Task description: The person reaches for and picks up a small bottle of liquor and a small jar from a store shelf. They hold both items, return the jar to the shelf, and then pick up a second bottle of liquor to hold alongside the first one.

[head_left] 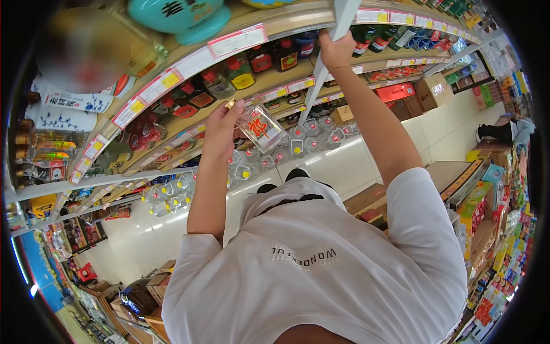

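My left hand [220, 129] is closed around the neck of a clear, flat-sided glass liquor bottle [260, 128]. The bottle has large red characters on its front and a gold cap [230, 104], and it tilts out in front of the shelves. Further up and to the right, my right hand [337, 49] grips a white shelf post [321, 77]; some of its fingers are hidden. Dark bottles with red and green labels [366, 40] stand on the shelf just right of that hand. Left of the post, small bottles with yellow labels [240, 71] line the same shelf.
Large clear jugs with red and yellow caps [246, 172] stand on the floor under the shelves. A turquoise jar [180, 17] sits on the top shelf. Cardboard boxes [432, 92] and packed goods [481, 200] are at the right. Another person's legs [498, 133] show at far right.
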The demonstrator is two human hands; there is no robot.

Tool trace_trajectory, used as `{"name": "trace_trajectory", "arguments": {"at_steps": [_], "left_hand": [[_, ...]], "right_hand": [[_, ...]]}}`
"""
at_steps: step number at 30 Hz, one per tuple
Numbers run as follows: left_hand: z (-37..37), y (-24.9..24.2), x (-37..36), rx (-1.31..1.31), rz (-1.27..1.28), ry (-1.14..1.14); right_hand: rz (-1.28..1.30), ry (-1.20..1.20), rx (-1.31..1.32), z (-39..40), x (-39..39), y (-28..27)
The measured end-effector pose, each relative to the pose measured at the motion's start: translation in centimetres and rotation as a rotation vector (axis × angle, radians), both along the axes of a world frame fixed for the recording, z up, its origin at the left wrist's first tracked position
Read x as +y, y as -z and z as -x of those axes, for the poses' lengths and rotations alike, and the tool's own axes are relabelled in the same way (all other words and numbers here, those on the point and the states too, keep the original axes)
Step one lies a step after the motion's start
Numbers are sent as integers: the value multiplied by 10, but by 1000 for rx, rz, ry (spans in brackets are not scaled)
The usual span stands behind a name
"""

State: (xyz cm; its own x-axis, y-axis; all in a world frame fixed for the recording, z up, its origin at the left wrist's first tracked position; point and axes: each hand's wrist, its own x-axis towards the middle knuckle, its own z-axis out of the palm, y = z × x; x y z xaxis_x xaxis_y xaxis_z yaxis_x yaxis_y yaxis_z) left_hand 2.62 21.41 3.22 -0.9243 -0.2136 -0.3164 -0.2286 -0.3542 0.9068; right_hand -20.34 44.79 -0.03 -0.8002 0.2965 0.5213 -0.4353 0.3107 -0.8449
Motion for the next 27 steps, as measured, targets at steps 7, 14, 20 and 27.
{"name": "trace_trajectory", "arguments": {"at_steps": [7,14,20,27], "left_hand": [[9,21,38,-8,32,-62],[-15,24,58,40,-24,-158],[-37,10,57,46,26,-278],[-63,4,62,60,4,-325]], "right_hand": [[-4,-71,27,-3,3,-4],[-17,-217,-49,-2,11,-5],[0,-262,-76,-11,13,-18],[-174,-336,273,-72,14,24]]}}
